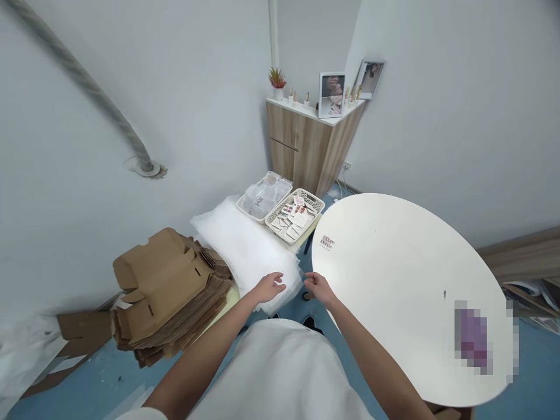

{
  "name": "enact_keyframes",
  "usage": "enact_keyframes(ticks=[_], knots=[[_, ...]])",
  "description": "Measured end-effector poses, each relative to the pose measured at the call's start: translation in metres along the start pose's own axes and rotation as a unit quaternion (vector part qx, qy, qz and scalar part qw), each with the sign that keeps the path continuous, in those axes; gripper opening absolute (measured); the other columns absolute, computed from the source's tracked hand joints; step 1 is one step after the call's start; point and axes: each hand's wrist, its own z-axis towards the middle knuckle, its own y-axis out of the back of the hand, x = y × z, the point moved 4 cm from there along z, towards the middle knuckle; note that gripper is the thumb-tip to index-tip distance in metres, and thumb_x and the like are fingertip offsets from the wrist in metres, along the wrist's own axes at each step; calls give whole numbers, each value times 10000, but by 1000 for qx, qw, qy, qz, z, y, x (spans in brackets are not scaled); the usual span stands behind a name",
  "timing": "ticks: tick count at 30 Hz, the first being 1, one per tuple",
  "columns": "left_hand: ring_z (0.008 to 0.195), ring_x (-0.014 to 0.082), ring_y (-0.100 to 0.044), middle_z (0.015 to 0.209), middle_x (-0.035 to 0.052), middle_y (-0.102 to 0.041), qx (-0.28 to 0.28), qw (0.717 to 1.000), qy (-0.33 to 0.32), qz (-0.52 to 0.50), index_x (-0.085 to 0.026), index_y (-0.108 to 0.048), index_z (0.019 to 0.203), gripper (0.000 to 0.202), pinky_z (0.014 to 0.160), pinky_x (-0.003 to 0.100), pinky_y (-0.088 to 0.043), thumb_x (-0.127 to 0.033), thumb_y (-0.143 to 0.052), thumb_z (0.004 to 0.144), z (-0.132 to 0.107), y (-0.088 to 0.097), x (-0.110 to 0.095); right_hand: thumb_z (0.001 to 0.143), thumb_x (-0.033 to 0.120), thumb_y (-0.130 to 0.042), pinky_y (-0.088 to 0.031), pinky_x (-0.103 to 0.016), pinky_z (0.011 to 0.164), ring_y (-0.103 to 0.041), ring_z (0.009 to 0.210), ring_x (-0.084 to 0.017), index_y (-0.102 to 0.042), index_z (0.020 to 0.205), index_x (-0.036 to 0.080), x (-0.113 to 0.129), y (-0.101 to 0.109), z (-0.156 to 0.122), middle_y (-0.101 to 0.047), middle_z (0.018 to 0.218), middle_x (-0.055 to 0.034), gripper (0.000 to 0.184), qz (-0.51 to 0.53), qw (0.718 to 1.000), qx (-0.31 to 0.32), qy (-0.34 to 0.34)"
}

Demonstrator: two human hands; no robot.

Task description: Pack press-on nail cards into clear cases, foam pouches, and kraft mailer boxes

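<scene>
My left hand hovers over the near end of a pile of white translucent sheets, its fingers curved and apart, holding nothing. My right hand is across from it, near the left rim of the round white table. Its fingers are loosely bent and apart, with nothing seen between them. Beyond my hands, a white basket carries several small printed cards. A card with nail-like pink shapes lies on the table's left part.
Flattened brown cardboard boxes are stacked at the left. Another basket contains clear plastic packets. A wooden cabinet with picture frames stands in the corner. A small dark item and a blurred purple patch are on the table.
</scene>
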Motion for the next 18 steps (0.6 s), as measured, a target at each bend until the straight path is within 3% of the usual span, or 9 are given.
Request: enact_keyframes(ticks=[5,9,14,18], knots=[[803,188,-600,1039,106,-606,-19,1000,2,-1,-141,-528,1110,532,720,293,-457,-409,-580,654,3,40,14,684,330,-565,-461,-341,708,-577,725,-164,-557,1006,181,30,-35,24,-611,783,-24,355,-58,998,13,32],[831,188,-598,1050,109,-601,-32,999,-5,-13,-144,-515,1128,534,731,291,-459,-408,-579,669,19,66,11,681,333,-565,-462,-316,691,-575,749,-155,-557,1020,186,53,-52,43,-611,842,-32,370,-95,995,24,34],[848,189,-597,1039,107,-606,-63,997,-36,-36,-145,-514,1130,510,731,292,-465,-383,-589,684,50,102,-9,681,323,-564,-463,-319,687,-567,702,-143,-562,985,181,85,-54,81,-612,823,-26,336,-106,992,26,62],[897,196,-584,1060,96,-600,-153,987,-48,-8,-162,-538,1092,457,806,314,-444,-353,-608,682,85,141,-25,692,322,-544,-459,-313,690,-551,681,-129,-568,950,172,115,-48,132,-599,800,-21,300,-117,989,5,93]])
